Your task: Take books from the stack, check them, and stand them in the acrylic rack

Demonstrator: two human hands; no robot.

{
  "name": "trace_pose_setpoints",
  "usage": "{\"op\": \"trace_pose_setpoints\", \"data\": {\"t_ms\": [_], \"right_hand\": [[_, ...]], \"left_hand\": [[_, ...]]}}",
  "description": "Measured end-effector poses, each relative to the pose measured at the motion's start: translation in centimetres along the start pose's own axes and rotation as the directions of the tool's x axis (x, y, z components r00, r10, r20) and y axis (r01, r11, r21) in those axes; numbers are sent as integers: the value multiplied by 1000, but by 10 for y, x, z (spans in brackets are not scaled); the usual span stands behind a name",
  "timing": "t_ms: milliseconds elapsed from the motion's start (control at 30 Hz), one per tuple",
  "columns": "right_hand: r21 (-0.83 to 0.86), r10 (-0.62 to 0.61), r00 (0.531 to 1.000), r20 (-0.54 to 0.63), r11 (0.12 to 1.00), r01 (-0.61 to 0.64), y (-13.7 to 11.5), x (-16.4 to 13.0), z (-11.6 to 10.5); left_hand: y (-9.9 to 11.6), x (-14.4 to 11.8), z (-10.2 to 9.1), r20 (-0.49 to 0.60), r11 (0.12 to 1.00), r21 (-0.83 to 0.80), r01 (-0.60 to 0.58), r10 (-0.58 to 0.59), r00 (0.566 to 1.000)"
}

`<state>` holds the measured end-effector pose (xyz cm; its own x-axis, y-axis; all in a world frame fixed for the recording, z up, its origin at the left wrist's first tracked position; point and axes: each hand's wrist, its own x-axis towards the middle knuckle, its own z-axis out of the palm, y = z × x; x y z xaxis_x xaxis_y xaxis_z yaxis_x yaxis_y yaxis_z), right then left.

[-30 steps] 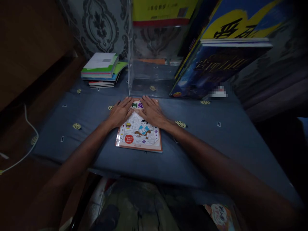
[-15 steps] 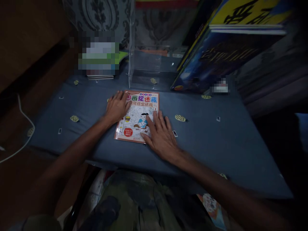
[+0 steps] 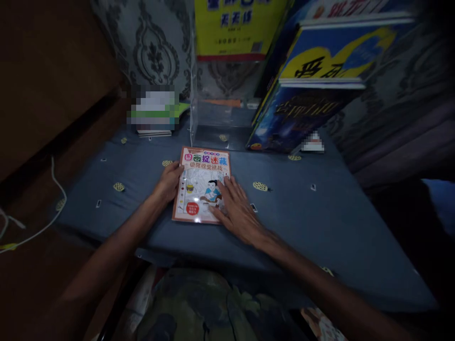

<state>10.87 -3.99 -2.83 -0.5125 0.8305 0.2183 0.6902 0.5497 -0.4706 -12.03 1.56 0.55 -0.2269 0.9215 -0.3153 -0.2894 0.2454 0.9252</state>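
Observation:
A thin picture book [image 3: 202, 189] with an orange-brown border lies face up on the dark blue-grey tablecloth [image 3: 302, 227]. Its cover has colourful Chinese characters and a drawing of a seated figure in blue. At the book's upper left edge, my left hand [image 3: 169, 182] pinches the side, its fingers bent and partly hidden. My right hand [image 3: 239, 210] rests over the lower right of the cover, with fingers stretched out and thumb spread.
Behind the book stands a clear acrylic holder [image 3: 220, 135]. Large blue and yellow books [image 3: 295, 118] lean beside it on the right. A small stack of booklets [image 3: 154, 132] sits at the back left. A white cable [image 3: 59, 189] hangs at the left edge.
My left hand has slid off the cover to the book's left edge and closed on it. My right hand stays on the right side. The view has tilted up.

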Motion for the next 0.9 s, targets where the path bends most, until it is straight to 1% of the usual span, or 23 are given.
{"op": "trace_pose_setpoints", "data": {"t_ms": [67,100,167,200,233,267,333,367,400,433,467,500,567,600,633,667,700,733,800,833,867,900], "right_hand": [[117,33,998,-54,993,-27,6,0,0],[184,69,994,-86,982,-52,9,1,1],[330,170,975,-143,937,-115,14,8,2],[415,235,959,-159,897,-151,16,14,2],[511,303,939,-161,840,-183,17,20,2],[617,371,917,-146,758,-209,17,28,0],[811,497,865,-74,534,-238,13,45,-7],[875,544,838,-44,425,-230,9,54,-12],[915,578,815,-36,347,-205,4,62,-18],[936,599,799,-56,311,-167,-1,70,-24],[943,608,786,-106,313,-115,-6,77,-30],[938,601,779,-177,342,-51,-10,83,-37],[897,552,763,-336,434,81,-16,94,-49],[863,524,747,-410,488,132,-17,97,-54],[822,494,728,-475,545,166,-17,100,-57],[780,470,710,-524,599,179,-15,101,-58],[746,457,697,-553,644,171,-11,101,-56],[719,453,687,-568,679,146,-7,100,-52],[716,495,672,-551,694,76,5,95,-38],[715,515,663,-543,698,44,12,92,-30],[713,532,655,-538,701,17,18,89,-20],[711,536,656,-531,703,1,24,86,-11]], "left_hand": [[2,-12,5,16,996,-82,-25,26,1000],[4,-17,7,33,993,-109,-48,52,998],[11,-25,14,74,984,-148,-103,115,991],[15,-28,18,95,977,-165,-133,150,984],[19,-31,22,116,970,-181,-165,188,975],[23,-33,27,131,960,-194,-201,229,965],[30,-35,35,142,939,-205,-275,307,941],[33,-36,39,138,929,-201,-312,342,929],[36,-36,42,129,916,-188,-355,381,916],[39,-35,45,119,900,-165,-403,424,898],[42,-34,48,113,879,-130,-458,472,874],[46,-33,50,114,851,-87,-517,524,844],[53,-31,55,128,773,14,-635,628,767],[56,-29,56,130,733,58,-677,667,733],[57,-27,58,121,706,93,-702,692,711],[56,-25,59,102,696,119,-708,701,706],[53,-23,59,71,706,138,-695,693,718],[48,-21,59,34,734,147,-663,667,745],[31,-17,57,-44,807,152,-571,583,811],[20,-14,56,-76,837,147,-527,541,838],[9,-12,54,-94,860,140,-491,505,858],[-1,-11,52,-74,872,137,-470,482,873]]}}
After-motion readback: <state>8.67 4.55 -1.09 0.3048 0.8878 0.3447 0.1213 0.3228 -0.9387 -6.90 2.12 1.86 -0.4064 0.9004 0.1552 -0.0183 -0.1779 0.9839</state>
